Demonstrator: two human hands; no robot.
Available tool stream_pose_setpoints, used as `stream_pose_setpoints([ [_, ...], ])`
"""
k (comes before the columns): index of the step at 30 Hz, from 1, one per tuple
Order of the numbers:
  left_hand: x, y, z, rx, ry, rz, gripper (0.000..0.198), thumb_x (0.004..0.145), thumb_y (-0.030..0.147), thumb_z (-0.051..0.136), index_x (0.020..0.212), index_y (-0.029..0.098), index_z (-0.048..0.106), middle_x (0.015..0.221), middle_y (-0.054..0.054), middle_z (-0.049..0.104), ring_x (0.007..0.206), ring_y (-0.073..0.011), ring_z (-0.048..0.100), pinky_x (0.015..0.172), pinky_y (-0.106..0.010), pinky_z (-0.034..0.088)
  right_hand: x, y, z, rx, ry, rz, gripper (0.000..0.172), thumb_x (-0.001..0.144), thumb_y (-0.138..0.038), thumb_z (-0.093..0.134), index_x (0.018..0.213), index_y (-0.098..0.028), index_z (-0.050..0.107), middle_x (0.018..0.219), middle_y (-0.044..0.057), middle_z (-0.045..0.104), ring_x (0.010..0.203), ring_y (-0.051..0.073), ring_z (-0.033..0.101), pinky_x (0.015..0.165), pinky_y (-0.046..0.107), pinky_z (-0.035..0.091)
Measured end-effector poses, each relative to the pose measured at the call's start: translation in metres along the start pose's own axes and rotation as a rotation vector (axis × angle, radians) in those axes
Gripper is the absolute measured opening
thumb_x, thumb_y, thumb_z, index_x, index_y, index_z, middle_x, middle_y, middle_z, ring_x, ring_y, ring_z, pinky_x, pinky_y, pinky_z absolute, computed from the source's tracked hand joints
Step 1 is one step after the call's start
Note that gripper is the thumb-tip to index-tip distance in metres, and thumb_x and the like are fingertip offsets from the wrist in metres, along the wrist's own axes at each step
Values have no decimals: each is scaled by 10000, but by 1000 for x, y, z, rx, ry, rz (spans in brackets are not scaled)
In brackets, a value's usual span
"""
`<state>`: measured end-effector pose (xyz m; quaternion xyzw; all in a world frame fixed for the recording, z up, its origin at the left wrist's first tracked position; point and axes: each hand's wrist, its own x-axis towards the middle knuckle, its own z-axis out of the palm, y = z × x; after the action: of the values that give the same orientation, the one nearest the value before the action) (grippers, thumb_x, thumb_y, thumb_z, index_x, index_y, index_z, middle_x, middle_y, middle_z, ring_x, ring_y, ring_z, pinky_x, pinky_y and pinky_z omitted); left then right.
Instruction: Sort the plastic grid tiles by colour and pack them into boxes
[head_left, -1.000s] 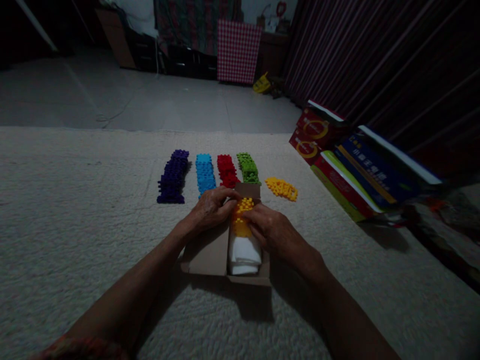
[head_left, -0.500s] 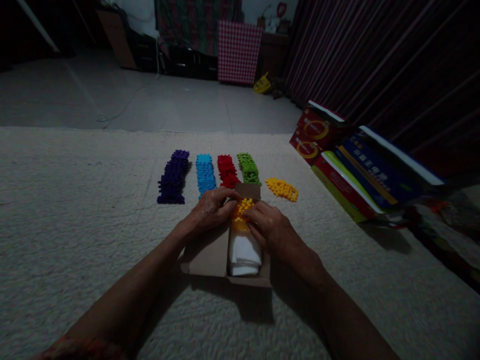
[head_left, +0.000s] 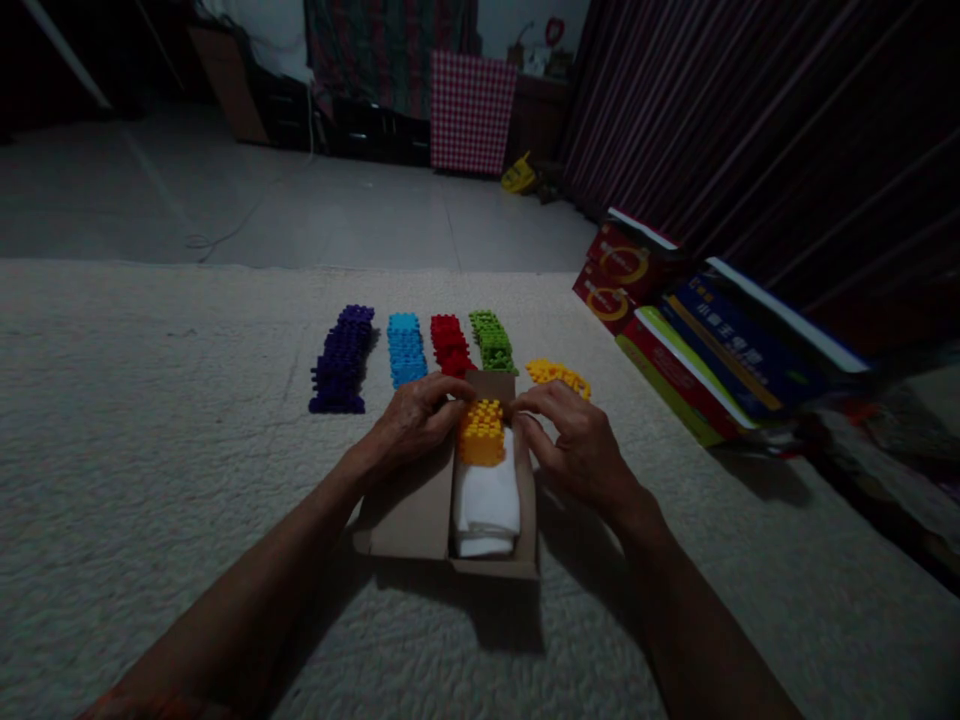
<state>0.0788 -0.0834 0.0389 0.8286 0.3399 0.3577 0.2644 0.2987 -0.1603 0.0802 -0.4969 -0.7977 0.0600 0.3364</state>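
Note:
A cardboard box [head_left: 493,568] lies open on the pale mat, its lid [head_left: 412,515] folded out to the left. Inside it, a stack of yellow interlocking plastic pieces [head_left: 484,440] sits at the far end, beside and partly over a folded white cloth [head_left: 486,505]. My left hand [head_left: 412,418] is closed at the box's far left side, its fingers by the yellow stack. The fingers of my right hand [head_left: 576,445] curl onto the right wall near the far corner, partly hiding a loose row of yellow pieces [head_left: 551,372] behind them.
Beyond the box stand rows of purple [head_left: 343,360], blue [head_left: 406,348], red [head_left: 450,345] and green pieces [head_left: 492,342]. Printed cartons [head_left: 739,345] stand at the right by a dark curtain [head_left: 675,120]. A checkered cloth [head_left: 472,112] hangs at the back.
My right hand has moved right, off the yellow stack to the box's right wall. The stack now shows fully, and more of the white cloth is visible. My left hand stays in place.

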Motion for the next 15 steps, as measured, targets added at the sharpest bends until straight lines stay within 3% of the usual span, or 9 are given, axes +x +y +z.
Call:
stream_pose_setpoints([
  [4,0,-4,2,-10,12,-2,217,891,160,515,972,179,715,930,-39,733,851,-162,661,792,-292,509,0,-4,2,31,-72,-28,149,907,-135,578,1024,-181,658,1017,85,692,967,218,626,870,377,473],
  [9,0,-2,4,-18,5,-13,222,884,147,509,943,175,720,900,-37,734,825,-156,663,770,-278,510,-2,-10,12,-196,-205,-15,139,881,-153,629,1003,-192,685,986,80,711,989,259,599,891,427,390],
  [15,1,1,2,3,-8,-12,210,882,168,521,904,169,729,868,-46,735,799,-160,665,753,-282,517,-3,-16,19,-300,-220,3,92,909,-195,626,977,-199,688,996,74,700,1017,273,580,915,438,341],
])
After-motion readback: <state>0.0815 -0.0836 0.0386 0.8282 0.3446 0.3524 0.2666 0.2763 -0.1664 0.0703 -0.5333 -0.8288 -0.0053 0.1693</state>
